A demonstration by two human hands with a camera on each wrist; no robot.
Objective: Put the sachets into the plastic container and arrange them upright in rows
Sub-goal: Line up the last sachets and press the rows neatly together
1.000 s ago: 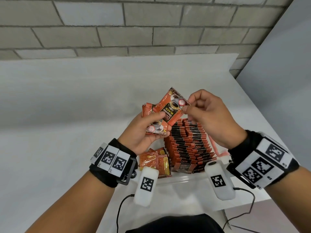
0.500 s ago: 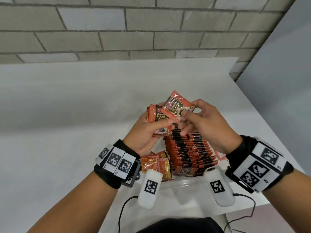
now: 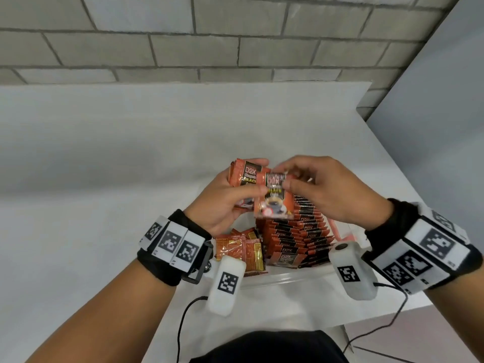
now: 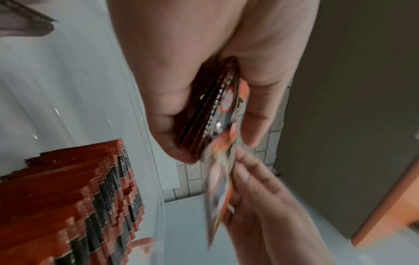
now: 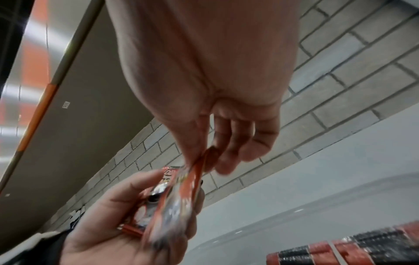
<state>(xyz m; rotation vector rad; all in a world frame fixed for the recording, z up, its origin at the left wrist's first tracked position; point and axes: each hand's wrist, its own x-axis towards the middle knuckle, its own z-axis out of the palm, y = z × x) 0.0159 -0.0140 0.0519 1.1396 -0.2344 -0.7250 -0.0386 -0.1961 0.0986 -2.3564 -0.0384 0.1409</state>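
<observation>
My left hand point(image 3: 222, 205) grips a small stack of orange-and-black sachets point(image 3: 245, 176) above the clear plastic container point(image 3: 282, 280). My right hand point(image 3: 314, 189) pinches the top edge of a single sachet point(image 3: 273, 197), which hangs upright in front of the stack. The left wrist view shows the stack's edges point(image 4: 211, 111) between thumb and fingers, with the blurred single sachet point(image 4: 219, 193) below it. In the right wrist view my thumb and forefinger pinch that sachet point(image 5: 181, 193). Below the hands, a long row of upright sachets point(image 3: 296, 237) fills the container.
Loose sachets point(image 3: 243, 247) lie flat at the container's left end, under my left wrist. The white table point(image 3: 104, 179) stretches left and back to a grey brick wall point(image 3: 209, 35). Its right edge point(image 3: 408, 184) is close to my right hand.
The single sachet has turned from tilted to upright and come down in front of the stack. Both hands have sunk a little toward the container.
</observation>
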